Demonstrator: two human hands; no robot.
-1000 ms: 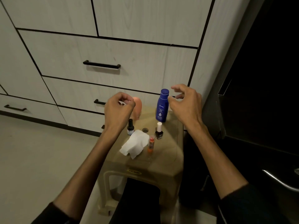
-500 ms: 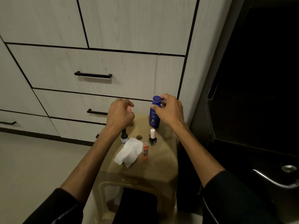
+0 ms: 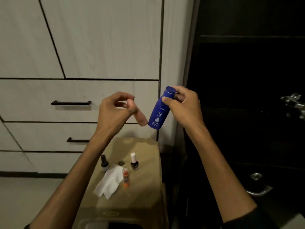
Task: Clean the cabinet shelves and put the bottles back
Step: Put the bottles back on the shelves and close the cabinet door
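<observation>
My right hand [image 3: 183, 104] grips the neck of a blue lotion bottle [image 3: 159, 113] and holds it tilted in the air above the stool. My left hand [image 3: 115, 109] pinches the top of a pink tube [image 3: 141, 119], which hangs down beside the blue bottle. On the tan plastic stool [image 3: 145, 187] stand a black-capped nail polish bottle [image 3: 104, 163], a white-capped nail polish bottle [image 3: 134, 162] and a small orange tube [image 3: 126, 177]. A white cloth [image 3: 109, 183] lies crumpled between them.
Pale wood cabinet doors and drawers with black handles [image 3: 71, 102] fill the wall behind the stool. To the right is a dark open cabinet [image 3: 247, 96] with dim shelves. A metal handle [image 3: 259, 191] shows low on the right. Pale floor [image 3: 24, 204] lies at left.
Both hands have risen from the stool, the right lifting the blue bottle and the left lifting the pink tube. The view has tilted upward.
</observation>
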